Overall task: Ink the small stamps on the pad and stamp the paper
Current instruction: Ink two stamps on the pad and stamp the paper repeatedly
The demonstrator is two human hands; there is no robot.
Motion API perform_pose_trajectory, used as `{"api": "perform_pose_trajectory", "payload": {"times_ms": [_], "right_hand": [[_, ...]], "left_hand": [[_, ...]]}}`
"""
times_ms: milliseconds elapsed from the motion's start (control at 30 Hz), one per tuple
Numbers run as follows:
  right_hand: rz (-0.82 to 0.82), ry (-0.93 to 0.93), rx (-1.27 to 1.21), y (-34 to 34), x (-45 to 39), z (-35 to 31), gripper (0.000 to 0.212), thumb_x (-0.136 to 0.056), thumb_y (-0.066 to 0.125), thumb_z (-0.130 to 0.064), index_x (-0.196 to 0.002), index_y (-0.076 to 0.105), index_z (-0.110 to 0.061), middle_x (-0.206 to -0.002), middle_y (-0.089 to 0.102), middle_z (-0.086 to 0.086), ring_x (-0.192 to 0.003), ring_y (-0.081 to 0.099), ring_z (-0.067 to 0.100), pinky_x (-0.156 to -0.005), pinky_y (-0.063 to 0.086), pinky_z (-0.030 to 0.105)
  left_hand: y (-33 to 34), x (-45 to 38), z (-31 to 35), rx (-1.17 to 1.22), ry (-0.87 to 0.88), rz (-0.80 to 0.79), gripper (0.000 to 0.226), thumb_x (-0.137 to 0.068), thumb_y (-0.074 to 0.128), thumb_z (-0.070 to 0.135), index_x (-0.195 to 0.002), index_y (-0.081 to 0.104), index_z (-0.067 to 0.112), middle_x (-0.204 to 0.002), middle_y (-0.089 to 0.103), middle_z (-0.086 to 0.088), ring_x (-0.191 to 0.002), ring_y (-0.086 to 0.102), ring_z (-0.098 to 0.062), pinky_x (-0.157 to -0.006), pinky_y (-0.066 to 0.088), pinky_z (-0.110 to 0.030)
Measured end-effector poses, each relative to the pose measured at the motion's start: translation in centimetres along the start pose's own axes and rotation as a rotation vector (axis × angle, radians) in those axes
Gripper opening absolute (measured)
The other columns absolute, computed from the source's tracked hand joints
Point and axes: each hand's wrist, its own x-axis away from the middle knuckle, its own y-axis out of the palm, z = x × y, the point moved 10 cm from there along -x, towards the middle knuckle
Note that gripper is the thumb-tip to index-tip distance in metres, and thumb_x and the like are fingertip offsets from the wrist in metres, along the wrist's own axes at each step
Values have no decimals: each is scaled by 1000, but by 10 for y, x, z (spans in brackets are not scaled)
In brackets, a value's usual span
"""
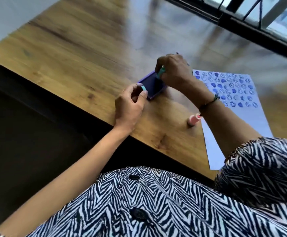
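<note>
A purple ink pad [152, 86] lies open on the wooden table [81, 53]. My right hand [173, 71] grips a small teal stamp [161, 72] and holds it down on the pad's far edge. My left hand [130, 103] pinches a teal cap [144, 87] between thumb and fingers, just at the pad's near-left corner. To the right lies the white paper [233, 120], its upper part covered with several rows of blue smiley and heart prints. A pink stamp [194, 119] stands upright by the paper's left edge, under my right forearm.
The table's front edge [91, 108] runs diagonally, with dark floor below it. A black window frame [242, 23] borders the table's far right side. My zebra-patterned shirt [156, 202] fills the bottom of the view.
</note>
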Motion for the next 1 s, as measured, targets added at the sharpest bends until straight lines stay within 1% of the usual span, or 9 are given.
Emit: {"api": "perform_pose_trajectory", "payload": {"times_ms": [67,100,200,333,467,633,833,933,1000], "right_hand": [[20,8,-7,-1,3,-2,20,-75,56,-2,-89,69,-9,-101,65,18,-95,57,34,-56,23,25],[15,6,-19,-1,5,-4,20,-75,55,-1,-89,68,-8,-100,64,18,-94,57,34,-57,22,24],[-3,-15,-4,4,9,-5,21,-75,54,-2,-89,68,-8,-100,64,19,-94,57,34,-69,38,32],[-1,10,-26,2,11,-7,20,-73,55,0,-88,68,-7,-99,64,18,-92,57,33,-64,31,26],[-11,-9,-34,8,16,-19,19,-73,57,1,-88,67,-5,-100,64,18,-91,57,33,-64,32,27],[-12,-44,-63,5,17,-25,18,-73,59,-2,-89,68,-6,-99,66,19,-92,58,34,-66,38,31],[-41,-46,-73,13,26,-30,14,-76,60,-5,-88,67,-5,-98,63,22,-88,58,35,-62,32,27],[-61,-28,-64,9,26,-31,16,-78,57,-6,-90,67,-7,-100,64,18,-93,57,33,-63,33,28],[-26,-1,-117,1,32,-26,17,-75,58,-6,-89,68,-8,-99,67,16,-93,58,31,-67,40,31]], "left_hand": [[-1,-1,0,-3,-1,3,18,-82,63,16,-100,64,14,-100,69,-12,-79,63,-11,-75,51,-18],[-1,-1,1,-4,2,6,18,-82,63,15,-100,64,13,-100,69,-13,-78,62,-10,-74,51,-16],[0,0,2,-7,6,1,19,-82,63,14,-100,64,12,-101,68,-12,-77,62,-10,-69,47,-6],[-1,1,3,-22,8,0,19,-82,63,14,-100,63,11,-102,68,-14,-80,62,-13,-72,48,-14],[-1,1,6,-46,21,4,20,-82,62,13,-101,63,10,-102,68,-15,-79,61,-13,-67,45,-5],[0,2,6,-32,2,-11,21,-83,62,12,-103,63,8,-104,68,-17,-90,65,-25,-79,51,-26],[0,2,7,-59,28,8,20,-82,63,13,-102,64,9,-101,69,-15,-80,62,-13,-66,43,-1],[1,2,7,-63,28,8,22,-82,62,12,-104,63,9,-102,69,-15,-80,61,-11,-67,43,0],[3,3,10,-51,22,-8,26,-83,61,10,-108,61,8,-106,67,-15,-85,63,-15,-74,46,-7]]}}
